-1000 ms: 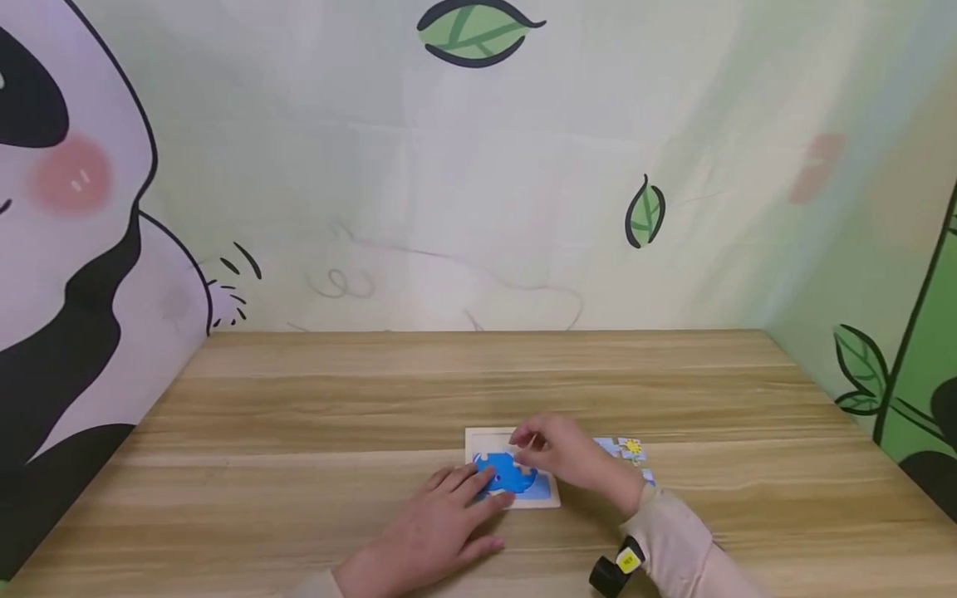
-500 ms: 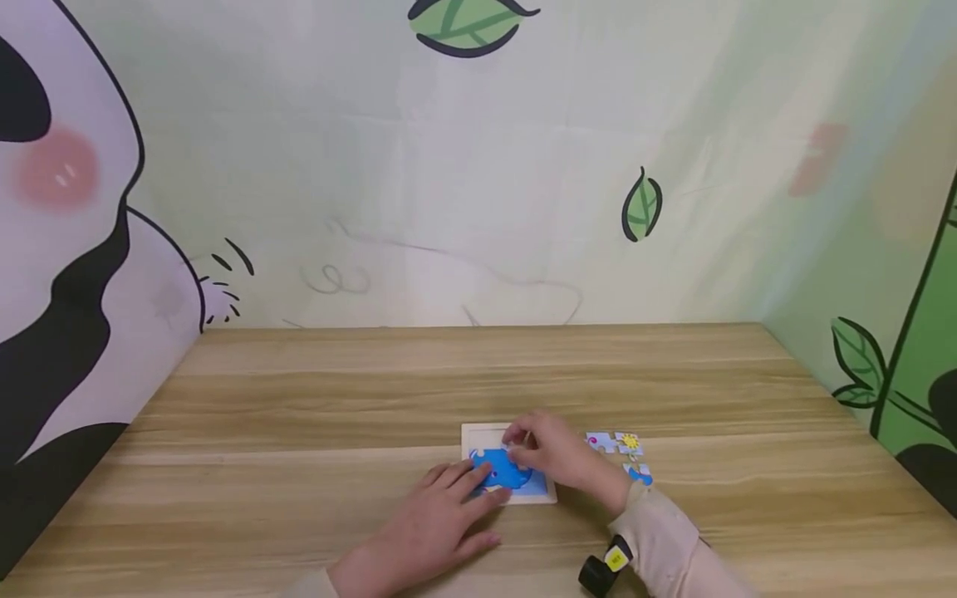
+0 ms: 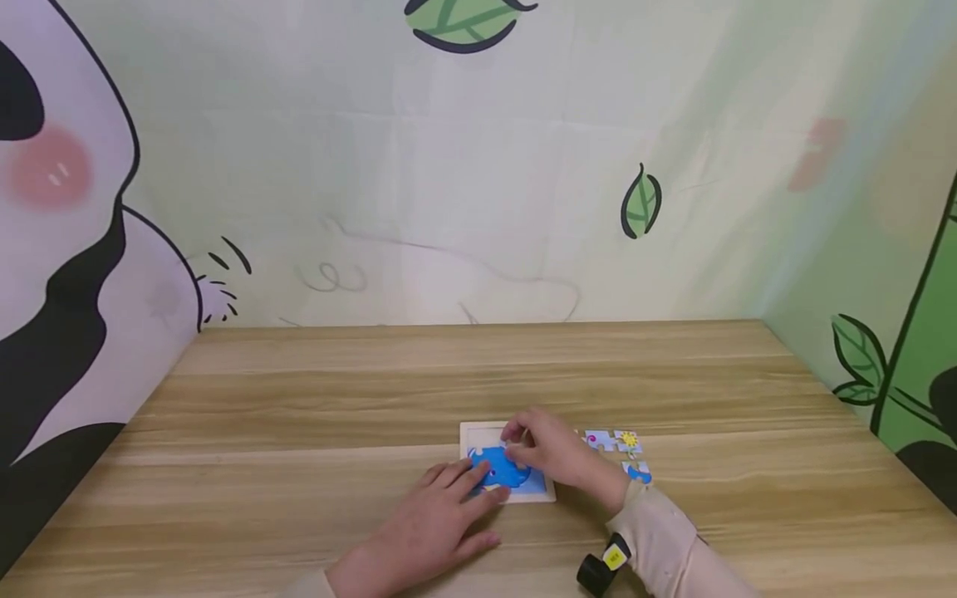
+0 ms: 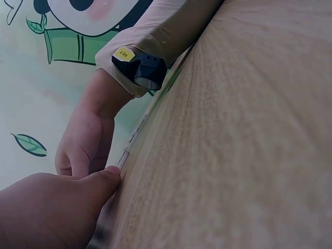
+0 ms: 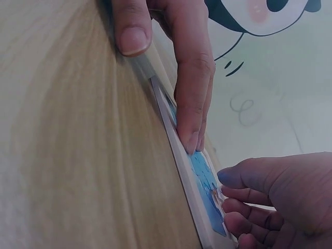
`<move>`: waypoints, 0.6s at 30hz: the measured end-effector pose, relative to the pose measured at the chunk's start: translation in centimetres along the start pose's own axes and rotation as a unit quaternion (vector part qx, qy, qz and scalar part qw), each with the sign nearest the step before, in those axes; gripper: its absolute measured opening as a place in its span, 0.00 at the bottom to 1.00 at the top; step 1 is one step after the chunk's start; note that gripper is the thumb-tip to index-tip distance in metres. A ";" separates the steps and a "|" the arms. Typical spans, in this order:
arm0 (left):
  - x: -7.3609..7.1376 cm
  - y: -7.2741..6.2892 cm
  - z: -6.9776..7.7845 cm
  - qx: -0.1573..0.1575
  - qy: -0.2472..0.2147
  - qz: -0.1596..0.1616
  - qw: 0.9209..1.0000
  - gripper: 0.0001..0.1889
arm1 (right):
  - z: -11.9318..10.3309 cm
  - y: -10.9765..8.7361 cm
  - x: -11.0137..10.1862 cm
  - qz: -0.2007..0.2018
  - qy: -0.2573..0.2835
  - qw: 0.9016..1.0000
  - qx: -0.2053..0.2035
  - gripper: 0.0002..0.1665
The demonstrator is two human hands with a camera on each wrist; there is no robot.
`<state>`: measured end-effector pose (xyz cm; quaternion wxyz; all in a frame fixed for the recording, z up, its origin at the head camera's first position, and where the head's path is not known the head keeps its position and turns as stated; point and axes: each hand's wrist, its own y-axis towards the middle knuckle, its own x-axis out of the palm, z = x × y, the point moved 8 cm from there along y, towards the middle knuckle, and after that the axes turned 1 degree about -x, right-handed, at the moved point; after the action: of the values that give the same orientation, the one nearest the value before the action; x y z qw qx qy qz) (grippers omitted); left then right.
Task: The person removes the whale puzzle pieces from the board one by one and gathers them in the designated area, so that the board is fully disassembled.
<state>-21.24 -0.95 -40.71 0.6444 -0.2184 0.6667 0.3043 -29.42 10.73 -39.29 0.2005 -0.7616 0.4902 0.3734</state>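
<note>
A framed jigsaw puzzle (image 3: 540, 486) with a blue cartoon animal lies on the table; its pale frame (image 5: 179, 155) shows from the side in the right wrist view. My left hand (image 3: 429, 523) rests with outstretched fingers on the puzzle's left and lower part, fingertips pressing its surface in the right wrist view. Over the puzzle's upper right, my right hand (image 3: 557, 453) has thumb and fingers bent together, pinching a small puzzle piece (image 5: 219, 196) that they mostly cover. In the left wrist view the right hand (image 4: 85, 140) reaches down just beyond the left thumb.
Several loose puzzle pieces (image 3: 600, 440) lie right of the frame, one showing a yellow sun (image 3: 629, 440) and another blue (image 3: 638, 472). A black wrist camera (image 3: 598, 571) sits on the right sleeve. Behind the wooden table (image 3: 336, 382) stands a wall with painted leaves and a panda.
The head view has shifted slightly, so everything sits a little higher and further left. My right hand's fingers have lowered slightly toward the puzzle; the left hand stays in place on it.
</note>
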 end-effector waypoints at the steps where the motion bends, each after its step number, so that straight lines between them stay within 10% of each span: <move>1: 0.0 0.0 0.0 -0.001 0.000 -0.001 1.000 0.27 | 0.0 0.0 0.0 0.001 0.000 1.000 0.000 0.07; 18: -0.1 -0.1 -0.1 -0.004 0.008 0.002 1.000 0.26 | 0.0 0.1 -0.1 0.023 0.044 0.999 0.001 0.04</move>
<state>-21.21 -1.10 -40.62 0.6370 -0.2223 0.6713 0.3068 -29.57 10.70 -39.22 0.1711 -0.7656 0.5163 0.3434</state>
